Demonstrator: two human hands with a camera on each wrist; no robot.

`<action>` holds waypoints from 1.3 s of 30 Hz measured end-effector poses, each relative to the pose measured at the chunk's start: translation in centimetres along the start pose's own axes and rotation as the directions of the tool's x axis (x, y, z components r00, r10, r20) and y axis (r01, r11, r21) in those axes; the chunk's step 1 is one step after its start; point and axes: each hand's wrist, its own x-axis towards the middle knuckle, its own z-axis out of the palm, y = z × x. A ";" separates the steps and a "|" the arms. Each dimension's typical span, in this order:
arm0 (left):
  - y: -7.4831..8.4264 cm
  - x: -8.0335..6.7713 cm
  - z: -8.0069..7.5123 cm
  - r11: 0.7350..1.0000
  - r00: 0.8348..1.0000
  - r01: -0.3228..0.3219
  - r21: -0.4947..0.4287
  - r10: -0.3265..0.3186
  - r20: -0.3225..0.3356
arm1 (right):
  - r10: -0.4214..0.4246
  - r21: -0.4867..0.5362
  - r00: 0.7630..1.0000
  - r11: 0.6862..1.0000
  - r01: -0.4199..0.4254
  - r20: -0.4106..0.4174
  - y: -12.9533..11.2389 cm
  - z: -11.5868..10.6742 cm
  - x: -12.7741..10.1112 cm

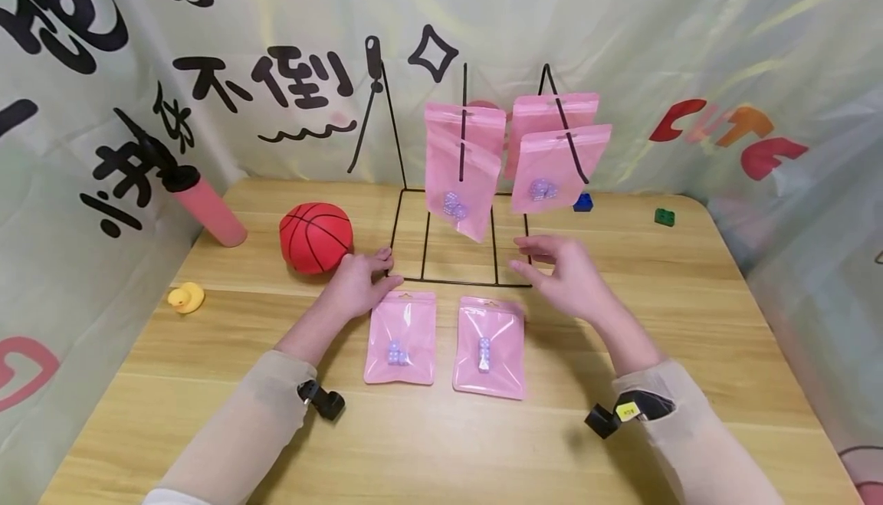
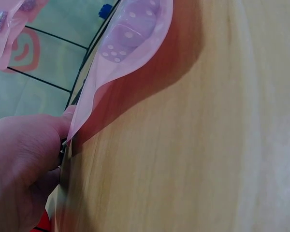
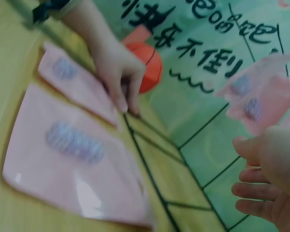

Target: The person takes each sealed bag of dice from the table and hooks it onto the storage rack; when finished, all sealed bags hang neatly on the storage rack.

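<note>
A black wire display rack (image 1: pixel 455 283) stands on the table. My left hand (image 1: pixel 355 286) pinches its front left corner between thumb and fingers, as the left wrist view also shows. At the rack's right side my right hand (image 1: pixel 569 279) hovers with fingers spread and holds nothing. Pink zip bags hang from two of the rack's hooks, some on the middle hook (image 1: pixel 464 122) and some on the right hook (image 1: pixel 562 114). Two more lie flat before the rack: a left bag (image 1: pixel 417 313) and a right bag (image 1: pixel 507 336), both with purple dice (image 1: pixel 484 355) inside.
Left of the rack are a red toy basketball (image 1: pixel 316 237), a pink bottle (image 1: pixel 212 210) with a black top and a yellow rubber duck (image 1: pixel 186 298). A blue block (image 1: pixel 582 202) and a green block (image 1: pixel 664 217) lie at the back right. A printed cloth hangs behind.
</note>
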 end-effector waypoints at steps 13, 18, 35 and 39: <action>-0.4 -0.3 0.2 1.000 1.000 -0.007 -0.006 0.007 -0.011 | -0.009 -0.305 0.996 0.952 0.035 0.086 4.7 1.6 -1.0; -0.2 -0.1 0.2 1.000 1.000 -0.006 0.000 0.006 -0.003 | 0.031 -0.351 0.997 0.936 -0.003 0.074 5.6 2.2 -1.2; 1.2 -0.5 -1.1 0.995 0.998 -0.012 0.103 0.006 0.058 | 0.042 -0.353 0.999 0.935 -0.040 -0.003 6.4 3.3 -1.8; 1.7 -0.8 -1.8 0.996 0.998 -0.056 0.074 0.053 0.040 | 0.067 -0.338 0.998 0.939 -0.069 -0.018 6.6 3.3 -1.8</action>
